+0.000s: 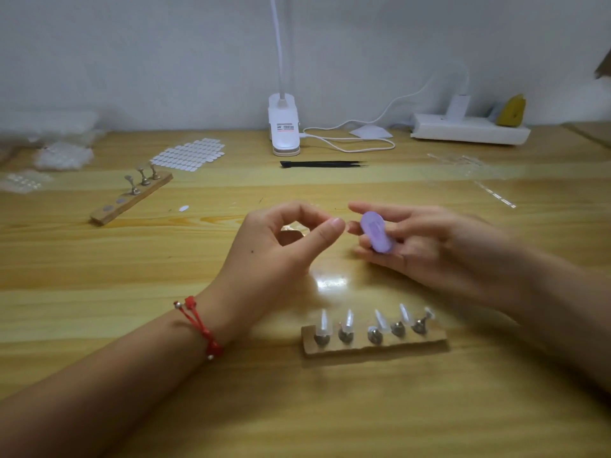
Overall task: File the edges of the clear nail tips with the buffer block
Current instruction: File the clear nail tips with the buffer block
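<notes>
Blur hides whether pinched left hand (274,247) holds anything; right hand (439,247) grips purple buffer block (376,232).

Your table (99,259) is pale wood with visible grain, varnished smooth and glossy enough to show a white glare patch near its middle. The buffer block (377,233) in your right hand (429,246) looks matt lilac, and the clear nail tips (347,320) by the near edge are glossy see-through plastic on shiny metal studs (375,337) set in a raw, rough-edged wooden strip (373,348). Toward the far edge, the lamp clip (283,127) is smooth white plastic and the tweezers (322,164) are matt black; your wrist bracelet (198,322) is red cord with small metal beads.
</notes>
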The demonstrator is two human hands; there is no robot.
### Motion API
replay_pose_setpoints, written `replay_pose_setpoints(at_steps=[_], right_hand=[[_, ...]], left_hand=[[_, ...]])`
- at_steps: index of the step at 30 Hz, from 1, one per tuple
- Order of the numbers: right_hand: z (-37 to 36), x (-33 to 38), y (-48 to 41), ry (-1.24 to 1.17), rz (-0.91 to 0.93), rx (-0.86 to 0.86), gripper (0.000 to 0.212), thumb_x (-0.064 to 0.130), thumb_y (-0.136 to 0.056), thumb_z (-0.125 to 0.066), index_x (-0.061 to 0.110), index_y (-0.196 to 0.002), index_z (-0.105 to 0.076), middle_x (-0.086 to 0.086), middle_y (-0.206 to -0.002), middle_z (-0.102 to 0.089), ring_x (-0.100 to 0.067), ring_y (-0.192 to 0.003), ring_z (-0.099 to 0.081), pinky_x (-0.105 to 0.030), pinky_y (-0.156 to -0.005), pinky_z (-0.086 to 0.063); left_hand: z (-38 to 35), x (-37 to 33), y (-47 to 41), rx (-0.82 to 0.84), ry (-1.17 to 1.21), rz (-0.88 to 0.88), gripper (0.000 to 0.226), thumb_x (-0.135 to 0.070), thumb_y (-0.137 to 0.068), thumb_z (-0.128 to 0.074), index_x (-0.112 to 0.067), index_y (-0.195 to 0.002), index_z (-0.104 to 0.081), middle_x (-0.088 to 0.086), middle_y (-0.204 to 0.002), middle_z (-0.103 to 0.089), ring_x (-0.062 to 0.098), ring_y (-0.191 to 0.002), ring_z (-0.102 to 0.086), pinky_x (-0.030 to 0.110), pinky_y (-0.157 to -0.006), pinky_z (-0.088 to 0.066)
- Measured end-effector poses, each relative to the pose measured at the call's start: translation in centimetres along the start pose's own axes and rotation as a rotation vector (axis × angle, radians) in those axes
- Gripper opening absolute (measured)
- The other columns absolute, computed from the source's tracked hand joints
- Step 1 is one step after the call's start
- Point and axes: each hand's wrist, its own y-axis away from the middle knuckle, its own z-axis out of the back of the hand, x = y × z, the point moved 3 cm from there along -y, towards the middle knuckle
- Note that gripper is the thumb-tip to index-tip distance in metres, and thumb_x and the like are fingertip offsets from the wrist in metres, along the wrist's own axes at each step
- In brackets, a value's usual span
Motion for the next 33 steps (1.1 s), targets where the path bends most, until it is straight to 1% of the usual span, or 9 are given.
replay_pose_setpoints(at_steps=[3, 8, 13, 15, 19, 23, 27, 30, 33], right_hand=[[0.6, -0.5, -0.1, -0.053, 0.052, -0.025, 0.041, -0.006, -0.075, -0.060, 0.004, -0.114, -0.070, -0.020, -0.116, -0.068, -0.026, -0.107, -0.068, -0.036, -0.086, -0.057], [0.1, -0.6, -0.1, 0.140, 0.167, 0.007, 0.040, 0.004, -0.069, -0.074, 0.017, -0.107, -0.076, -0.007, -0.100, -0.073, -0.016, -0.088, -0.071, -0.028, -0.074, -0.058], [0.1, -1.0, 0.0, 0.172, 0.206, -0.018, 0.043, 0.005, -0.064, -0.075, 0.017, -0.105, -0.077, -0.012, -0.099, -0.073, -0.023, -0.091, -0.072, -0.027, -0.074, -0.058], [-0.1, -0.9, 0.0, 0.185, 0.209, -0.023, 0.044, 0.008, -0.061, -0.076, 0.018, -0.104, -0.077, -0.011, -0.097, -0.074, -0.022, -0.089, -0.072, -0.027, -0.073, -0.058], [-0.4, -1.0, 0.2, 0.214, 0.211, -0.015, 0.043, 0.009, -0.060, -0.077, 0.018, -0.102, -0.078, -0.009, -0.094, -0.075, -0.019, -0.083, -0.072, -0.025, -0.071, -0.058], [-0.4, -0.9, 0.2, 0.199, 0.222, -0.039, 0.043, 0.009, -0.059, -0.076, 0.015, -0.102, -0.077, -0.008, -0.091, -0.074, -0.018, -0.080, -0.072, -0.025, -0.070, -0.058], [-0.7, -1.1, 0.2, 0.231, 0.208, -0.034, 0.046, 0.011, -0.057, -0.078, 0.017, -0.102, -0.077, -0.011, -0.092, -0.074, -0.019, -0.081, -0.072, -0.026, -0.070, -0.058], [-0.8, -1.1, 0.2, 0.218, 0.213, -0.040, 0.043, 0.010, -0.059, -0.076, 0.016, -0.102, -0.077, -0.009, -0.092, -0.075, -0.018, -0.081, -0.072, -0.024, -0.069, -0.058], [-0.6, -0.9, 0.2, 0.175, 0.220, -0.072, 0.042, 0.009, -0.060, -0.074, 0.012, -0.102, -0.076, -0.007, -0.090, -0.074, -0.017, -0.079, -0.072, -0.025, -0.068, -0.058]], left_hand=[[0.0, 0.0, 0.1, 0.001, -0.002, 0.012, 0.011, -0.024, -0.082, -0.070, -0.015, -0.076, -0.067, -0.016, -0.053, -0.053, 0.003, -0.044, -0.042, 0.012, -0.047, -0.035], [-0.1, 0.1, 0.1, -0.007, 0.008, 0.013, 0.008, -0.024, -0.081, -0.071, -0.019, -0.076, -0.069, -0.016, -0.050, -0.052, 0.002, -0.042, -0.043, 0.010, -0.045, -0.035], [0.2, 0.3, -0.1, -0.052, -0.075, -0.033, 0.006, -0.027, -0.081, -0.072, -0.023, -0.077, -0.072, -0.018, -0.048, -0.052, 0.003, -0.042, -0.040, 0.010, -0.045, -0.032], [0.1, 0.2, -0.1, -0.044, -0.106, -0.070, 0.006, -0.026, -0.082, -0.072, -0.023, -0.077, -0.072, -0.018, -0.052, -0.054, 0.005, -0.043, -0.040, 0.011, -0.046, -0.033], [-0.1, 0.0, 0.0, -0.003, -0.160, -0.127, 0.008, -0.024, -0.083, -0.072, -0.026, -0.075, -0.071, -0.005, -0.070, -0.062, 0.007, -0.045, -0.043, 0.014, -0.048, -0.037], [-0.2, 0.2, 0.0, 0.021, -0.211, -0.114, 0.007, -0.024, -0.083, -0.071, -0.024, -0.075, -0.072, -0.004, -0.074, -0.065, 0.006, -0.045, -0.044, 0.017, -0.048, -0.040], [0.1, 0.1, -0.1, -0.033, -0.210, -0.130, 0.008, -0.023, -0.083, -0.071, -0.021, -0.075, -0.072, -0.006, -0.066, -0.061, 0.003, -0.042, -0.040, 0.012, -0.047, -0.033], [-0.3, 0.0, -0.1, 0.024, -0.259, -0.125, 0.007, -0.022, -0.083, -0.071, -0.018, -0.077, -0.073, -0.004, -0.071, -0.064, 0.003, -0.041, -0.041, 0.010, -0.047, -0.030], [0.2, 0.1, -0.2, -0.053, -0.198, -0.134, 0.008, -0.022, -0.083, -0.071, -0.021, -0.075, -0.071, -0.013, -0.056, -0.057, 0.002, -0.039, -0.038, 0.008, -0.045, -0.028]])
